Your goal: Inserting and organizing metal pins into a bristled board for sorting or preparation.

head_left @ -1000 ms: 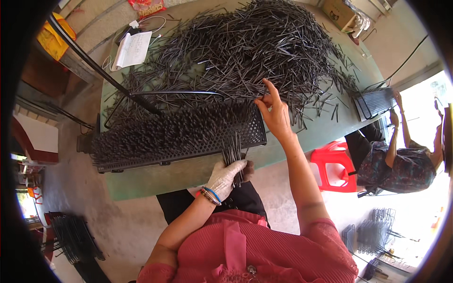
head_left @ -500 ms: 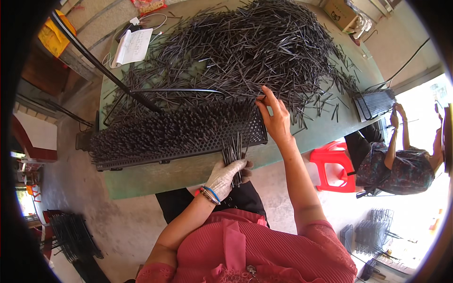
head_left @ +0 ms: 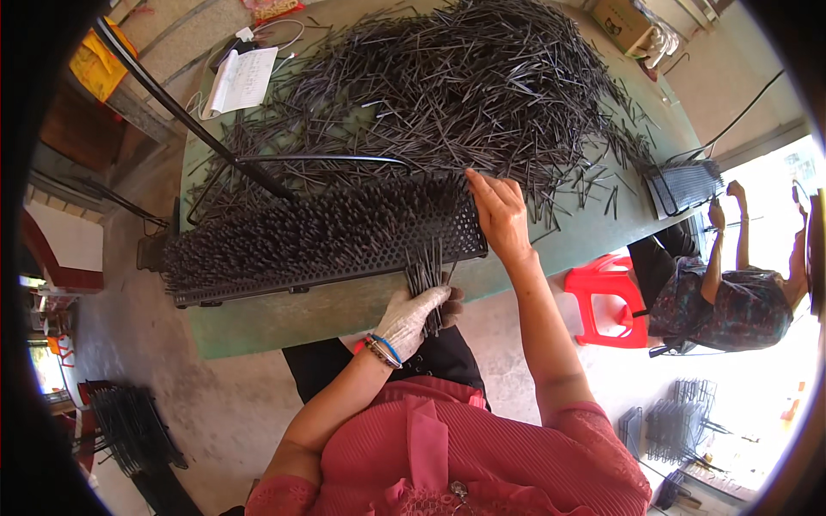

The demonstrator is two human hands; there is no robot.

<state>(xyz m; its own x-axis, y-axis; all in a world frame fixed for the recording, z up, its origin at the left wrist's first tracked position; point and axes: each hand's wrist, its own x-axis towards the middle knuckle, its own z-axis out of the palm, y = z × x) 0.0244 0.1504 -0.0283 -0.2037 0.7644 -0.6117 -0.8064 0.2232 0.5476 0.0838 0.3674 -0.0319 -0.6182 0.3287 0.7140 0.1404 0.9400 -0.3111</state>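
A long black perforated rack (head_left: 460, 234) lies near the table's front edge, with rows of thin dark sticks (head_left: 284, 228) standing upright in its holes. Several hole rows at its front right hold no sticks. My left hand (head_left: 415, 315), in a pale glove, grips a bundle of the same dark sticks (head_left: 424, 273) just in front of the rack, their tips pointing away from me. Above the rack's right end, my bare right hand (head_left: 502, 215) has its thumb and fingertips pinched together. Anything between those fingertips is too small to make out.
A big heap of loose dark sticks (head_left: 482, 77) covers the far part of the green table (head_left: 249, 331). A black metal arm (head_left: 185, 107) crosses over the rack's left. An open notebook (head_left: 243, 82) lies far left. At right, another person works beside a red stool (head_left: 605, 301).
My right hand's fingers, apart before, are now drawn together, with the fingertips slightly lower at the rack's right end. My left hand and its bundle have barely moved.
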